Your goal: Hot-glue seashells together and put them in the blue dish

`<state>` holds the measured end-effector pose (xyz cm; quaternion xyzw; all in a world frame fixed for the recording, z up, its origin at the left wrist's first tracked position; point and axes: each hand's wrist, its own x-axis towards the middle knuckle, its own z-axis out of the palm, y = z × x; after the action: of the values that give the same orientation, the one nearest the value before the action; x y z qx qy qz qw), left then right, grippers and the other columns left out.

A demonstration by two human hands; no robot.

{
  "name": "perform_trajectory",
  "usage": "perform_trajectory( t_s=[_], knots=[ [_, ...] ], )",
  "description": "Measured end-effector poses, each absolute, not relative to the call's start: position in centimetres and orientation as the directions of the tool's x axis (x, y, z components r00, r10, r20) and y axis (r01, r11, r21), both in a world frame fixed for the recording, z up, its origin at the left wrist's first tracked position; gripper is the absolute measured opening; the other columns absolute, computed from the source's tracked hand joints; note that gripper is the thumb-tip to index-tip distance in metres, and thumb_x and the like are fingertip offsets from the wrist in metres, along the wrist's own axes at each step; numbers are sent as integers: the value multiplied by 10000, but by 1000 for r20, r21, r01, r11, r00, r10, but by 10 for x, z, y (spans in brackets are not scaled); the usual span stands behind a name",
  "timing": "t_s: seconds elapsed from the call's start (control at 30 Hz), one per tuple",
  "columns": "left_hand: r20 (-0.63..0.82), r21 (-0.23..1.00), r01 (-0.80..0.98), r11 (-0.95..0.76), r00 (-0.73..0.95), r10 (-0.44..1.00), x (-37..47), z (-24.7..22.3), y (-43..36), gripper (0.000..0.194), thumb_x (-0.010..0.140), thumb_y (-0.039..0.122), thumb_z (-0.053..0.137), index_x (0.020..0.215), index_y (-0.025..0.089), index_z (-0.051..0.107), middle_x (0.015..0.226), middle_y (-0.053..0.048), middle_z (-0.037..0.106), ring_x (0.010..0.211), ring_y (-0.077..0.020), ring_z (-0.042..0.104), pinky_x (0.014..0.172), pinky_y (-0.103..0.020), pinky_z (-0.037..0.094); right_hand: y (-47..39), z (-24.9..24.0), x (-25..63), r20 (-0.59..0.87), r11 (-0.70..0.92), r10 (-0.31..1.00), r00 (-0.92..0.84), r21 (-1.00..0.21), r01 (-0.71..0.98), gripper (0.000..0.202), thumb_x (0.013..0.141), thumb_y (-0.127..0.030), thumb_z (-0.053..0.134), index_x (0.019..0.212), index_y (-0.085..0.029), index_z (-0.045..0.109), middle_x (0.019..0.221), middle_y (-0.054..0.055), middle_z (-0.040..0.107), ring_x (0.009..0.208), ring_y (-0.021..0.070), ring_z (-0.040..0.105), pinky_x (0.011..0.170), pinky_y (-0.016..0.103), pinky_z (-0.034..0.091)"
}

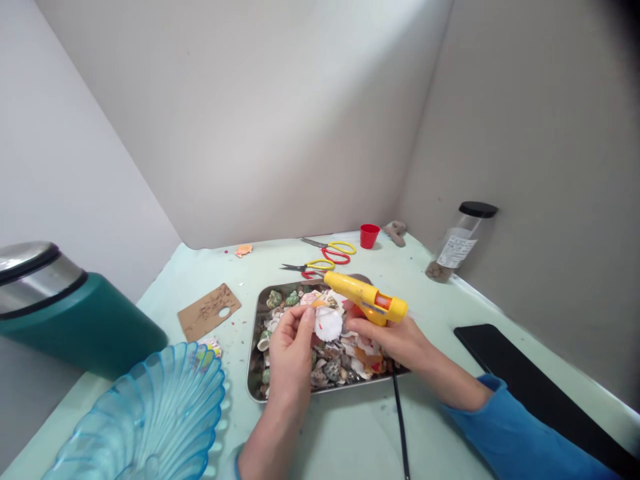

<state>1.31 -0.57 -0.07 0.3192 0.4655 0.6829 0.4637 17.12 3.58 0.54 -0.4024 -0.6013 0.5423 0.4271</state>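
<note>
My left hand [294, 343] pinches a small white scalloped piece [329, 325], which looks like a shell, by its left edge. A reddish mark shows on its face. My right hand [387, 337] is wrapped around the handle of a yellow hot glue gun [367, 297], whose nozzle points to the upper left, above the white piece. A black cord [401, 427] runs down from the gun toward the near edge. Both hands are over a metal tray [254, 373] filled with many seashells [333, 369] and colored fragments.
Behind the tray lie two pairs of scissors [340, 250] [320, 265] and a red cup [369, 236]. Leftward are a brown card [210, 312], a blue shell-shaped dish [150, 420] and a green bottle [85, 320]. A clear jar [456, 247] and a black flat object [530, 387] are at right.
</note>
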Motion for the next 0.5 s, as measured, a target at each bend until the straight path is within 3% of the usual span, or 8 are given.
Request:
perform_trajectory(
  t_s=[0.2, 0.4, 0.5],
  knots=[
    [33, 960, -253, -122, -330, 943, 13, 3, -8, 244, 752, 383, 715, 793, 146, 670, 728, -9, 633, 647, -118, 557, 609, -223, 488, 34, 8, 170, 88, 104, 957, -275, -994, 44, 257, 716, -351, 733, 915, -191, 702, 706, -5, 634, 564, 127, 546, 520, 252, 467],
    [-28, 946, -321, -51, -238, 971, 16, 8, -9, 384, 679, 324, 766, 999, 145, 652, 783, -38, 689, 706, -158, 623, 628, -266, 527, 37, 9, 173, 73, 84, 983, -169, -994, 63, 263, 712, -356, 730, 914, -195, 681, 722, -12, 640, 552, 123, 541, 527, 257, 461],
    [-54, 955, -295, -13, -219, 974, 17, 8, -8, 366, 653, 303, 773, 957, 120, 684, 809, -66, 708, 708, -165, 633, 640, -276, 535, 36, 8, 172, 92, 105, 978, -185, -993, 62, 263, 721, -351, 721, 924, -189, 681, 728, -9, 648, 563, 125, 552, 540, 256, 466]
  ],
)
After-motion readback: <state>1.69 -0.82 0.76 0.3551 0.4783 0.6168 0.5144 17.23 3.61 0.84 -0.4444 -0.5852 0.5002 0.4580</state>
